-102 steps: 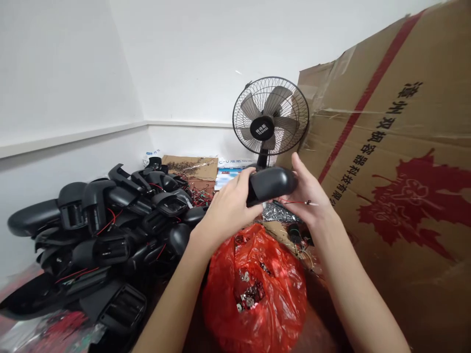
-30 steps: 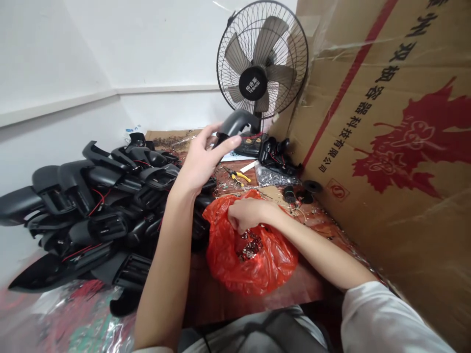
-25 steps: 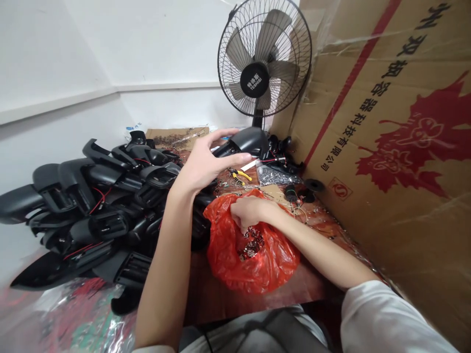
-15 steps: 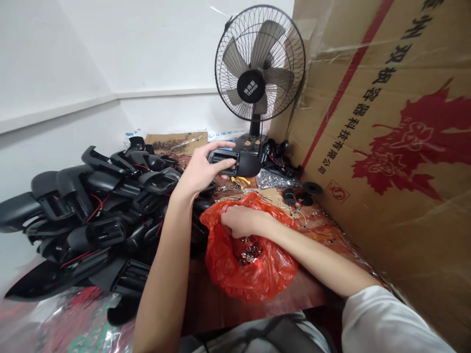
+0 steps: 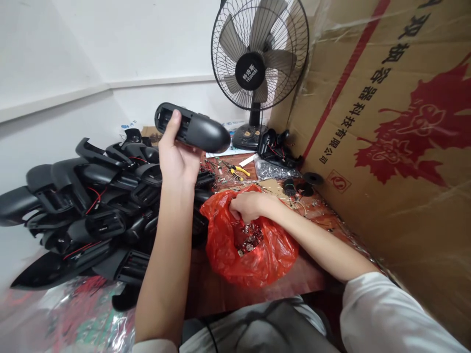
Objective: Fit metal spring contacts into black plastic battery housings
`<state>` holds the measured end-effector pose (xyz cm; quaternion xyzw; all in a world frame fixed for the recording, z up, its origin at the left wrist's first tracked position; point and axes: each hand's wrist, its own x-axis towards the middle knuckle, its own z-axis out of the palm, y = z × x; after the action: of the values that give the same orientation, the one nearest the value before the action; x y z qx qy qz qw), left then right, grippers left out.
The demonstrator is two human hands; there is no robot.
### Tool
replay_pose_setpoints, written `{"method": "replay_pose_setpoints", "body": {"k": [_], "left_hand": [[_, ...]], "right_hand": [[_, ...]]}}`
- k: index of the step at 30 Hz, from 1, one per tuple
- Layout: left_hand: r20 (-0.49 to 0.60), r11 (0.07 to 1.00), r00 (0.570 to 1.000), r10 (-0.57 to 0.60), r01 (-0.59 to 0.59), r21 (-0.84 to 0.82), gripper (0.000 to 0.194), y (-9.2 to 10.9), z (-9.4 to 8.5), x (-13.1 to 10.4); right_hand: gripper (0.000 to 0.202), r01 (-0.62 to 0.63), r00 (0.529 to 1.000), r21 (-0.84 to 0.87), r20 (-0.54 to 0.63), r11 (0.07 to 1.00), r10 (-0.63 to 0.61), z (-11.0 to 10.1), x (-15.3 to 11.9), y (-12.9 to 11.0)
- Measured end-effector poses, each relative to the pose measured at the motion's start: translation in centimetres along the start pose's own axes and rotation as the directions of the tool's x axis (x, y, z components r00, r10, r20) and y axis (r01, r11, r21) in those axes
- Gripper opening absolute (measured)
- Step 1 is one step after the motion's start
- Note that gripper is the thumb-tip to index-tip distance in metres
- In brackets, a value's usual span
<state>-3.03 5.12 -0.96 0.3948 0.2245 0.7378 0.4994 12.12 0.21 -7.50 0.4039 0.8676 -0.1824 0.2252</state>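
A black plastic housing (image 5: 208, 131) with an open battery compartment is raised in my left hand (image 5: 180, 159), thumb on the compartment and fingers behind. My right hand (image 5: 248, 205) reaches into a red plastic bag (image 5: 253, 269), its fingers curled together near the left inner side. Whatever those fingertips pinch, if anything, is hidden. Small shiny metal pieces (image 5: 252, 240) lie inside the bag, just below my right hand.
Many similar black housings (image 5: 106, 223), some with red wires, are heaped at the left. Behind the bag lie yellow-handled pliers (image 5: 240, 171) and a clear bag of small parts (image 5: 275, 169). A fan (image 5: 253, 71) stands at the back; a large cardboard box (image 5: 368, 211) walls the right.
My left hand has moved up and left with the housing, turning it so its rounded end points right. My right hand has shifted slightly up and right inside the bag. The view has tilted down slightly.
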Motion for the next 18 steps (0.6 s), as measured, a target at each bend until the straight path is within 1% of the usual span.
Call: {"method": "replay_pose_setpoints", "body": {"k": [4,8,11,14,16,18], "left_hand": [[-0.025,0.995,0.996,-0.084,0.083,-0.048,0.007,-0.5,-0.4,0.3],[-0.018,0.975,0.977,-0.211,0.209,-0.073,0.009,-1.2,-0.8,0.5],[0.0,0.958,0.961,-0.275,0.274,-0.087,0.01,-1.5,-0.8,0.5],[0.001,0.947,0.952,-0.307,0.306,-0.097,0.011,-1.7,-0.6,0.4],[0.004,0.941,0.946,-0.325,0.324,-0.098,0.012,-1.7,-0.4,0.3],[0.014,0.937,0.942,-0.335,0.335,-0.099,0.014,-1.6,-0.2,0.1]], "right_hand": [[0.035,0.003,0.999,0.019,0.044,1.0,-0.004,0.2,0.5,0.1],[0.031,-0.002,1.0,0.03,0.029,1.0,0.001,0.8,1.3,0.3],[0.033,0.046,0.998,0.067,0.031,0.997,-0.048,1.1,1.8,0.9],[0.031,0.122,0.99,0.113,0.058,0.986,-0.129,1.1,2.0,1.5],[0.027,0.162,0.983,0.124,0.065,0.979,-0.171,1.1,2.0,1.5],[0.024,0.179,0.981,0.117,0.055,0.977,-0.186,1.2,2.1,1.2]]}}
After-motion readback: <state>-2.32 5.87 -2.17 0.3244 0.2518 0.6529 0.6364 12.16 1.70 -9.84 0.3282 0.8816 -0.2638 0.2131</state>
